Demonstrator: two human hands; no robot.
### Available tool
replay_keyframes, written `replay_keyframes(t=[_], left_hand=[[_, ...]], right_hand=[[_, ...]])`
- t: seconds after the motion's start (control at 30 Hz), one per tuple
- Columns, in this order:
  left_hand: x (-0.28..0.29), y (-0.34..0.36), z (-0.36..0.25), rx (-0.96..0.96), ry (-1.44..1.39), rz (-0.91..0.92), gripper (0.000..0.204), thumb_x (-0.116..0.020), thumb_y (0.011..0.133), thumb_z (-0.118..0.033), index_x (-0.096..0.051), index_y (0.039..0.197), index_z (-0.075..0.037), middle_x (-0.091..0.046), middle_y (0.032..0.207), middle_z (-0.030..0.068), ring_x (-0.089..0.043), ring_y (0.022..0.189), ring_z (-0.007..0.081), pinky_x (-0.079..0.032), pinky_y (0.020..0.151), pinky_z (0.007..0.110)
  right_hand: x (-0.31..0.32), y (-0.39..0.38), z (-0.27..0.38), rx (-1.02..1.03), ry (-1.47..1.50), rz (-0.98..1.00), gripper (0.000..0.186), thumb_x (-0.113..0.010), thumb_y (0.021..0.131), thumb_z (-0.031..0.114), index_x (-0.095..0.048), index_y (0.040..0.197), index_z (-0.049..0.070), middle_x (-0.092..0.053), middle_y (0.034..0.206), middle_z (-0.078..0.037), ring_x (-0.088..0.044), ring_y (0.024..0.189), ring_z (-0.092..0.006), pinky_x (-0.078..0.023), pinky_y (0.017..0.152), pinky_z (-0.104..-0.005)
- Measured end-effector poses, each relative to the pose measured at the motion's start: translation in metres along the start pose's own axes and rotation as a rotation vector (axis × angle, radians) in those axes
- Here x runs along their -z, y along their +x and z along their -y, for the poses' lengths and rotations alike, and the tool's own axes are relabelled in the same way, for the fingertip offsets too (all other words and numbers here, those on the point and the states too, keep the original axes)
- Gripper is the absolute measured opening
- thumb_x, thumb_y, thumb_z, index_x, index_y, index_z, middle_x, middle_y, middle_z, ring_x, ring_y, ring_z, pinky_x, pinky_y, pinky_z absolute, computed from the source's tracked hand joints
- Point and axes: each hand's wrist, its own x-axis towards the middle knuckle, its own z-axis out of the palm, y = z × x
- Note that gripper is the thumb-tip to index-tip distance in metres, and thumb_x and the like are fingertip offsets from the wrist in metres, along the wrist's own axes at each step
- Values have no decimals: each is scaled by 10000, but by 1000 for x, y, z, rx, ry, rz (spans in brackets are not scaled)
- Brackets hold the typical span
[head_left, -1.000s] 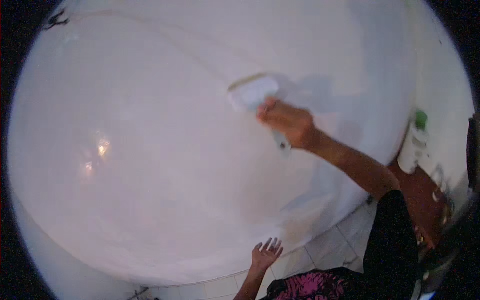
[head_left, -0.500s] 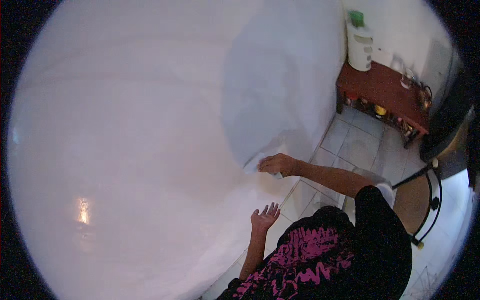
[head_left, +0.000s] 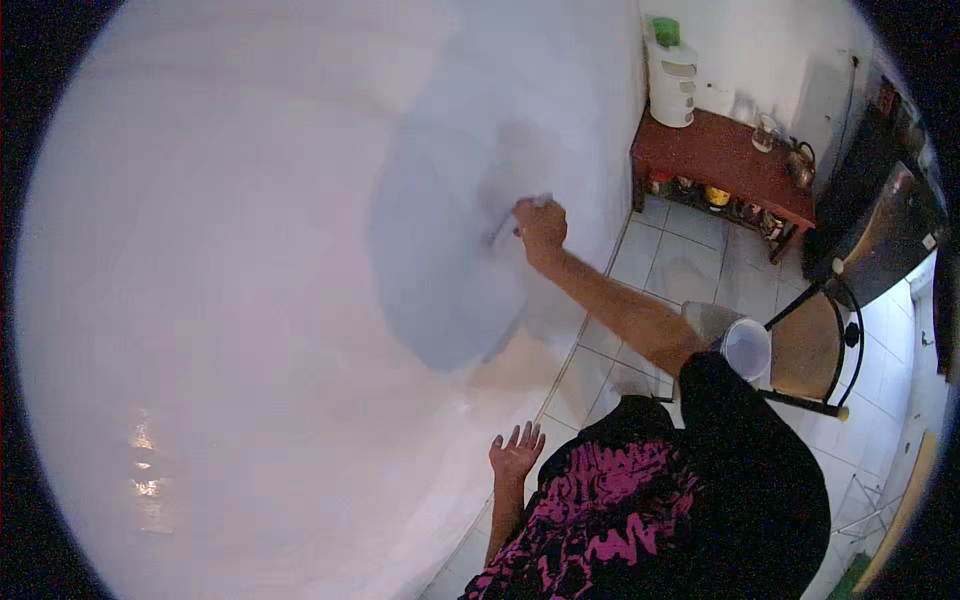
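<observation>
A broad white wall (head_left: 250, 250) fills the left and middle, with a large bluish-grey shadow across it. My right hand (head_left: 543, 225) is up against this wall, its arm stretched out. The fingers are closed on a thin whitish, cloth-like piece (head_left: 504, 230), partly hidden by the hand; its exact kind cannot be made out. Lower down, my left hand (head_left: 517, 452) is raised near the wall's foot, open, fingers spread and holding nothing.
A chair (head_left: 808, 345) stands at my right, beside a white bucket (head_left: 746, 348). Farther off, a reddish-brown low table (head_left: 725, 155) carries a white cylindrical container (head_left: 672, 92) and a kettle (head_left: 801, 165). Light tiles (head_left: 685, 250) cover the floor.
My right hand has moved up along the wall with the whitish piece, and its arm reaches farther. My left hand stays open near the same place. The view has shifted slightly right.
</observation>
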Motion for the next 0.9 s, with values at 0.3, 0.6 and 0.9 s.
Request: replay_keyframes(t=[0.3,0.6,0.9], left_hand=[[47,-74,-38,155,185,119,539,-271,954,-431,-273,1386,-109,-380,1373,142,-365,1270,333,-296,1025,540],[64,-70,-38,144,166,223,535,-337,932,-410,-305,1364,-94,-386,1366,159,-372,1266,342,-312,1013,550],[121,-82,-54,143,40,90,523,-318,930,-432,-335,1344,-113,-390,1378,126,-393,1255,331,-327,994,563]], right_hand=[[62,-112,330,-224,744,153,79,-634,740,46,-576,767,-1,-570,791,-132,-585,684,-238,-519,561,-388],[70,-132,343,291,1335,422,170,-563,840,40,-477,984,13,-539,911,-127,-608,820,-294,-561,797,-429],[49,-195,112,-178,1185,160,198,-605,824,66,-483,980,45,-594,945,-128,-620,883,-283,-524,858,-457]])
